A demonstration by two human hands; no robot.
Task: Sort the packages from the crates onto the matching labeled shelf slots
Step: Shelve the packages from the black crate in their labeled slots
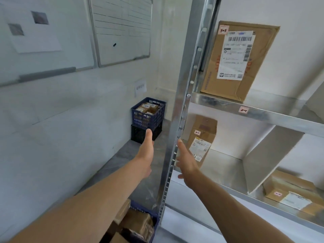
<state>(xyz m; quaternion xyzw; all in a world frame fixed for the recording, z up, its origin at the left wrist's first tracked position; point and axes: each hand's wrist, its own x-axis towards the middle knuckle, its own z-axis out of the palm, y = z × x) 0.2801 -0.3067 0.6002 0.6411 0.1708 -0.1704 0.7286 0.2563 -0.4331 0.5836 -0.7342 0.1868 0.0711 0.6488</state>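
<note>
Head view: 1-1 package (240, 62) upright, long axis vertical

Upper box (239, 62) tagged 1-1; shelf edge (266, 114) tagged 2-1.

crates (148, 118) left of shelf (254, 111)

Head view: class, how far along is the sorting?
Done: the brown cardboard box tagged 1-1, the box tagged 2-1 and a third box sit on the grey metal shelf. In hand: nothing; left hand and right hand open. Left: packages in the far blue plastic crate and near blue crate.
</note>
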